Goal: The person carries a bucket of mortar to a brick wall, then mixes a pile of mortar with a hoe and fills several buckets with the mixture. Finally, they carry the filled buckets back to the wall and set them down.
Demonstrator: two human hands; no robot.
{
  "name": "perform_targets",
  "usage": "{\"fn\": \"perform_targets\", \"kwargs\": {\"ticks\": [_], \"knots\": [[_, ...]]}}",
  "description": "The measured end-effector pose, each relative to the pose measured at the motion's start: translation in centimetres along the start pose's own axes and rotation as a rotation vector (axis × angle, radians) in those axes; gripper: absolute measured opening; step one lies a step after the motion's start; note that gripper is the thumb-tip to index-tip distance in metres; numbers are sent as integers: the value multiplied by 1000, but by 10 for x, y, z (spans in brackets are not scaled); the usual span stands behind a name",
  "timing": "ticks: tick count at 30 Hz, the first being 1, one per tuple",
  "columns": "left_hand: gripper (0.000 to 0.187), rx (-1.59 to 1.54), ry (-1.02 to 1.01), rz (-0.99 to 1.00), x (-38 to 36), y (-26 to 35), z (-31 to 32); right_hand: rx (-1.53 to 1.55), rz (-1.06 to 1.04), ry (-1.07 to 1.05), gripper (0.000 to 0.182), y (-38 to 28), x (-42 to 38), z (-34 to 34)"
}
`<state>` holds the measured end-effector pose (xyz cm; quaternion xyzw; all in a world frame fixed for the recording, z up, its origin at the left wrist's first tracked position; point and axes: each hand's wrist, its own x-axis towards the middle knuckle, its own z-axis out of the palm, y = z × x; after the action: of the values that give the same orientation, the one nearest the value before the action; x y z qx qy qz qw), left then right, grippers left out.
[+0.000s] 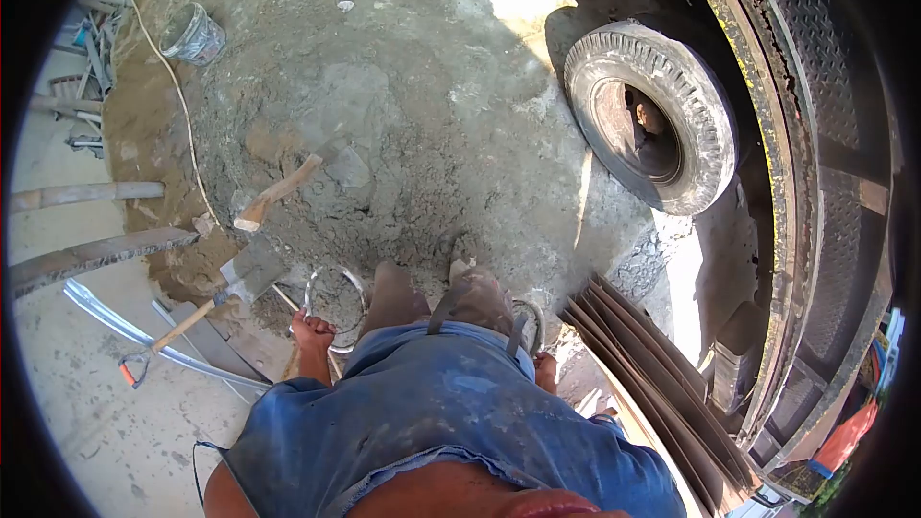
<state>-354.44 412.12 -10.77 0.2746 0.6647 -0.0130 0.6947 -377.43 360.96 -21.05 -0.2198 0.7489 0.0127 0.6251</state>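
My left hand [313, 329] is closed at the left edge of a pale round rim [310, 294], beside my left leg. A similar curved rim [540, 318] shows by my right leg. My right hand [546, 370] is closed just below it, partly hidden by my blue shirt; what it holds is hidden. Wet grey mortar [422, 182] spreads in front of my feet. A tool with a wooden handle [280, 194] lies on it. Left of my left hand is a shovel, its grey blade [253, 269] on the mortar's edge.
A large tire [705, 115] leans near a rusty metal vehicle frame [782, 201] on the right. Stacked brown sheets [662, 393] stand at lower right. A dirty bucket [195, 35] sits at upper left, near a pale hose [177, 91]. Wooden poles [96, 257] reach in from the left.
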Motion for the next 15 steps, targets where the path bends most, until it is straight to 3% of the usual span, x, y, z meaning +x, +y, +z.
{"fn": "perform_targets", "kwargs": {"ticks": [2, 5, 8, 10, 13, 15], "knots": [[37, -7, -51, -17, 1, -2, 36, 96, 35, -80, 13, -17, 1, 12], [36, 0, -85, -39, -6, -15, 89, 48, -109, -135, 18, -44, -16, 47], [36, 21, -169, -90, -2, -19, 156, 284, 63, -110, 22, -89, -30, 83], [35, 18, -164, -109, 2, -27, 196, 265, 22, -92, 20, -121, -31, 105], [35, 67, -240, -121, 23, -32, 258, 152, -105, 27, 18, -174, -45, 178], [35, 58, -239, -136, 41, -31, 304, 89, -84, 38, 20, -208, -66, 233]]}}
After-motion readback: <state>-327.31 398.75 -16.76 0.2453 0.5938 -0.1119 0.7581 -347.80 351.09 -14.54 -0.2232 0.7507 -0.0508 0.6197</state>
